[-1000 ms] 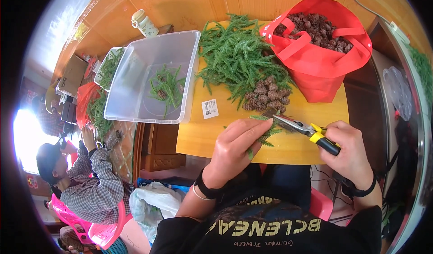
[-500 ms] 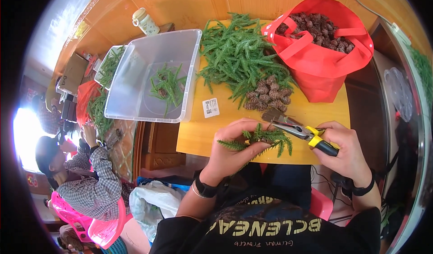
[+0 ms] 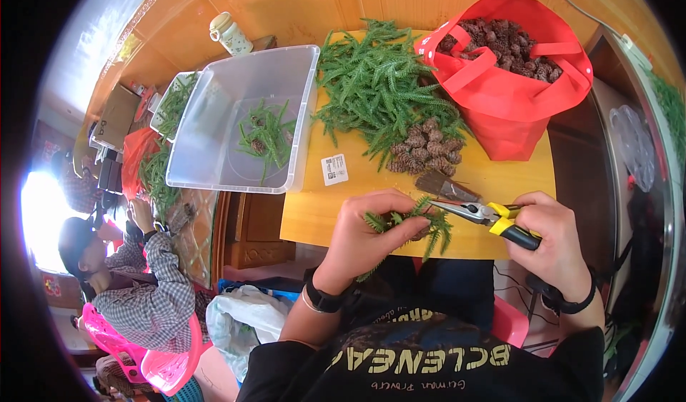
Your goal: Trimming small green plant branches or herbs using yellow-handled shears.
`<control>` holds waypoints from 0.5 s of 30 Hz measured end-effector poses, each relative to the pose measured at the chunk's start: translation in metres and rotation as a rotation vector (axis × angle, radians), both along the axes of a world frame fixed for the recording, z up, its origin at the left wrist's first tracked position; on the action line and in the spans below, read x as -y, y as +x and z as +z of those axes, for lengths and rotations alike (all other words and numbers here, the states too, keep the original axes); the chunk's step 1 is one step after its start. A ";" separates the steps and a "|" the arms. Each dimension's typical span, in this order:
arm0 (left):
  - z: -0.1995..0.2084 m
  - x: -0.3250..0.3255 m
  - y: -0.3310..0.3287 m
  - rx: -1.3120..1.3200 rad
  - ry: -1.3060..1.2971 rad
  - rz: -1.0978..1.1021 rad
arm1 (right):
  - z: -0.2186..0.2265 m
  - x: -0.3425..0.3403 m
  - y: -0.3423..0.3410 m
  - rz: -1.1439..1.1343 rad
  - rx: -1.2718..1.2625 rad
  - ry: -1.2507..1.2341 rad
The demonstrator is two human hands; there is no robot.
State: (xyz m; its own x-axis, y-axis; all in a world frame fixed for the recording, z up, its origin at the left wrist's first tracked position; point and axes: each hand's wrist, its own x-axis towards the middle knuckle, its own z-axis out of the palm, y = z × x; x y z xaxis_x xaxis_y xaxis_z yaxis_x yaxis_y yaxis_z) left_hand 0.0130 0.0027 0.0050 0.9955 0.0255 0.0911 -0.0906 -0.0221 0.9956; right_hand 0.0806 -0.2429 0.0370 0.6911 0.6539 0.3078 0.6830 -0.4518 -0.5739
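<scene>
Turned since a moment ago, the green sprig (image 3: 435, 237) is hanging over the table (image 3: 309, 220); fingers of the left hand (image 3: 368, 234) are clamping it, those of the right hand (image 3: 548, 235) are gripping yellow-and-black pliers (image 3: 489, 217).

Bare yellow wooden tabletop (image 3: 311, 216) offers a passage between the clear rectangular plastic bin (image 3: 303, 127) and the left hand (image 3: 368, 227), over a flat white paper label (image 3: 334, 170). Farther back, clustered brown pine cones (image 3: 426, 150), a bushy green heap of needled sprigs (image 3: 379, 80) and an upright red fabric bag (image 3: 511, 127) stand in the way; steel-nosed black-and-yellow pliers (image 3: 486, 215) bridge the space toward the right hand (image 3: 550, 234).
</scene>
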 end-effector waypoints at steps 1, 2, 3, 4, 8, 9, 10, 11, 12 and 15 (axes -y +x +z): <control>0.002 0.000 0.000 0.012 0.101 0.013 | 0.002 0.000 -0.001 -0.001 -0.001 -0.001; 0.002 0.001 0.001 0.011 0.100 0.011 | 0.005 -0.001 -0.002 0.002 0.052 -0.029; 0.001 0.002 0.002 0.048 0.154 0.035 | 0.007 -0.002 -0.003 0.006 0.106 -0.058; 0.002 0.003 0.002 0.085 0.211 0.060 | 0.009 -0.003 -0.005 0.005 0.106 -0.057; -0.004 0.001 0.001 0.094 0.194 0.057 | 0.015 -0.004 -0.007 -0.026 0.116 -0.065; -0.008 0.001 -0.001 0.092 0.137 0.056 | 0.016 -0.004 -0.007 -0.026 0.041 -0.054; -0.010 0.002 -0.002 0.092 0.079 0.054 | 0.015 -0.003 -0.005 -0.027 0.042 -0.054; -0.010 0.004 -0.003 0.093 0.079 0.054 | 0.014 -0.001 -0.003 0.008 -0.017 -0.040; -0.009 0.007 -0.004 0.090 -0.102 0.077 | 0.014 0.000 -0.001 0.043 -0.076 -0.026; -0.008 0.006 -0.004 0.094 -0.289 0.066 | 0.012 0.003 -0.001 0.052 -0.149 -0.020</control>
State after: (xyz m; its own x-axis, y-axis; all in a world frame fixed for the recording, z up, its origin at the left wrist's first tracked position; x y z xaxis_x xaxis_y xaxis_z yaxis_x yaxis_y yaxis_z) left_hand 0.0091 -0.0038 -0.0035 0.9785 0.1278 0.1620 -0.1900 0.2519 0.9489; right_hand 0.0798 -0.2454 0.0488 0.6929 0.6952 0.1913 0.6142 -0.4300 -0.6617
